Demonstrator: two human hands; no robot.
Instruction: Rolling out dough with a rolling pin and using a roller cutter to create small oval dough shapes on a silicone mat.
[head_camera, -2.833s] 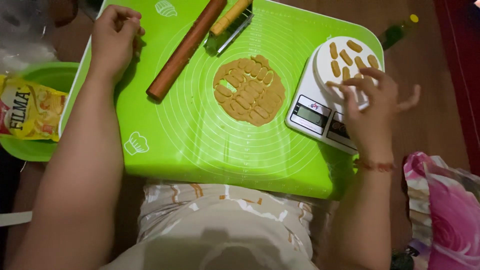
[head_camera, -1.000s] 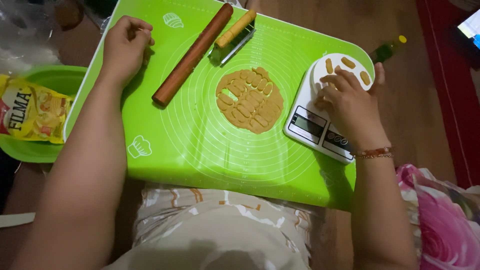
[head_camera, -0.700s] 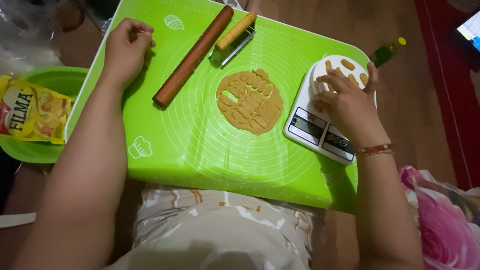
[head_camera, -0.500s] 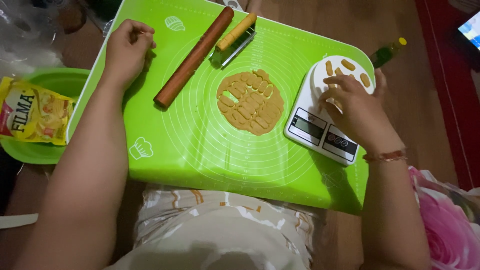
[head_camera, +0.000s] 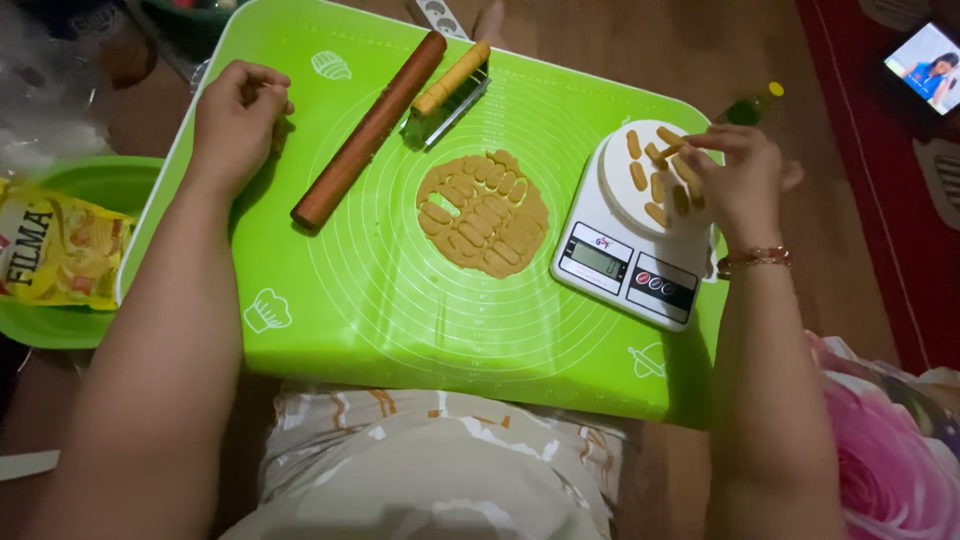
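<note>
- Right hand (head_camera: 740, 185) hovers over the white kitchen scale (head_camera: 640, 235), fingertips pinched on one dough stick (head_camera: 668, 150) among others there.
- Left hand (head_camera: 235, 120) — curled closed, holding nothing visible — rests on the green mat (head_camera: 380, 300) beside the rolling pin (head_camera: 368, 130).
- Scored dough round (head_camera: 482, 213) lies mid-mat.

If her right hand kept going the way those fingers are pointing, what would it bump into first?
The right hand points its fingers leftward over the white kitchen scale. First in line are the small dough pieces on its round platform, one apparently already pinched. Beyond them lies the cutter, though height is hard to judge.
</note>
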